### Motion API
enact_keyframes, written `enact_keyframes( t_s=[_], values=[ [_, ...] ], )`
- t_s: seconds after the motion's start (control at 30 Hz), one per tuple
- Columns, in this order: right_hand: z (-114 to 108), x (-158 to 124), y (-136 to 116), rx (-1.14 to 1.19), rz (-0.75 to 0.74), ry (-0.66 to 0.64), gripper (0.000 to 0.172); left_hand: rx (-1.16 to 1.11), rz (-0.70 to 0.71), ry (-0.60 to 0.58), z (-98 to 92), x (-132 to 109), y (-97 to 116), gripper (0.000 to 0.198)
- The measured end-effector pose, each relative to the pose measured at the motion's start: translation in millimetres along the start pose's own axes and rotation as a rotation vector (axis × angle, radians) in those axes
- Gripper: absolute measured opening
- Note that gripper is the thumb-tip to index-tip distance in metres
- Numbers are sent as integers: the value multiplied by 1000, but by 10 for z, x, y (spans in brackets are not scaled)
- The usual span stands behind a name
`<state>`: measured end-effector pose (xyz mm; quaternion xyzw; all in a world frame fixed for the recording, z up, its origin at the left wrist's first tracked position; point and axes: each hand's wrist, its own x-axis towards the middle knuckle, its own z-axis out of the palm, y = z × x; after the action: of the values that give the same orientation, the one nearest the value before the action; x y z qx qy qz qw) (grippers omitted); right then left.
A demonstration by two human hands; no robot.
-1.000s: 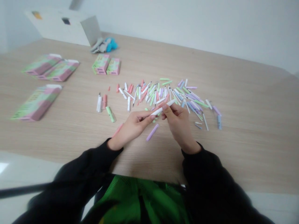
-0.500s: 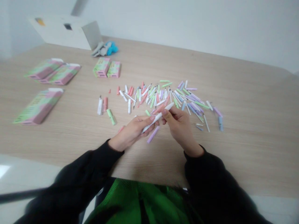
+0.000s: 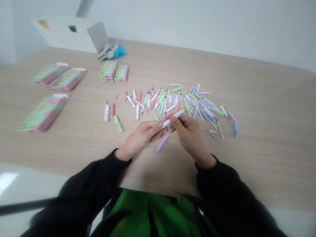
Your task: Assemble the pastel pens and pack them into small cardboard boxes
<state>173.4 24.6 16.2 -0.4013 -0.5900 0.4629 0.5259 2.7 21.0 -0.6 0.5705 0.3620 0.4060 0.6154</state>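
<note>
Between both hands, above the table, a white pen slants up to the right. My left hand is closed on its lower end, which the fingers partly cover. My right hand pinches the pen's middle between thumb and fingers. Just behind the hands lies a spread of pen parts, with white refills and caps or barrels in pink, green, purple and blue. A purple tube rests on the table right below the hands. Left of them lie a green pen piece, a pink one and a white one.
Pink and green boxes stand on the left, among them a near box and a pair with one small box. Grey and blue gloves lie by a white carton at the back. A blue piece lies at the right.
The left fingers have slid up and closed over the pen's lower end, so less of it shows. My right hand has barely moved. The camera has shifted slightly.
</note>
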Motion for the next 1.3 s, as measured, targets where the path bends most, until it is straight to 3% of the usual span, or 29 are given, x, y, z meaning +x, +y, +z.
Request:
enact_keyframes(
  t_s=[0.1, 0.23, 0.3, 0.5, 0.63, 0.73, 0.93, 1.07, 1.17, 1.3],
  values=[
    [13, 4, 10, -24, -4, 32, 40, 208, 157, 151, 8, -5, 5, 37],
    [19, 5, 25, -34, -32, 48, 38, 183, 207, 212, 34, -3, 12, 28],
    [16, 1, 33, -39, -43, 58, 36, 152, 165, 151, 34, 9, 14, 29],
    [-41, -15, 18, -77, -24, 23, 34, -1, -39, -267, -31, 16, 61, 50],
    [-102, -8, 3, 48, 2, -49, 36, -135, -112, -340, -67, -18, 111, 39],
    [-104, 2, 22, 99, -2, -39, 35, -38, -27, -222, -51, -18, 83, 36],
    [9, 12, 134, 1, -32, 133, 39, 339, 157, 210, 48, 8, -107, 28],
    [21, 12, 116, -18, -19, 128, 41, 415, 248, 278, 73, 2, -100, 27],
    [-5, 10, 83, -18, -34, 126, 41, 147, 111, 124, 35, 16, -20, 27],
    [-17, 18, 96, 90, -42, 80, 35, -327, -175, -265, -42, 54, 17, 45]
  ],
)
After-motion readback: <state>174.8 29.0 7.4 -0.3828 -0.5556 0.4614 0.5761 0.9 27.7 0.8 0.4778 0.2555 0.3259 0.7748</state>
